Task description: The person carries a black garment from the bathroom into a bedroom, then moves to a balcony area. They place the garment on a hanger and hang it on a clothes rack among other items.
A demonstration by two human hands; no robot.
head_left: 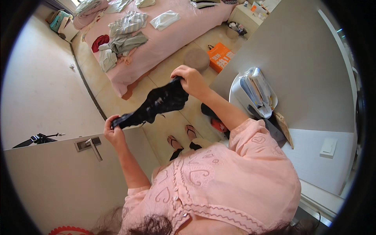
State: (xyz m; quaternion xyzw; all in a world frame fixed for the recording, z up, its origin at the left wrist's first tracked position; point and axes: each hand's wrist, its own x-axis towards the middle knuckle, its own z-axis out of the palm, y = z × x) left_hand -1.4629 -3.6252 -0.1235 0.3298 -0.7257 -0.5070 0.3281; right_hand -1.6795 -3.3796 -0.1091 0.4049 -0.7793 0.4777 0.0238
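Left hand (113, 129) and right hand (190, 82) clamp the black cloth (164, 98) at its ends; even tension should flatten it.

Cloth (164, 101) ahead; clothes (128, 42) on bed (166, 45) beyond; door (58, 176) at left.

A pink-covered bed (176, 44) stood on a pale tiled floor (174, 123).
Near it were a round stool (197, 59) and, just beside that, an orange bag (220, 56); a lever handle (94, 149) jutted from the door (58, 172) at left, while at right a white holder (243, 96) bore upright papers (256, 86), and a light switch (328, 147) showed nearby.
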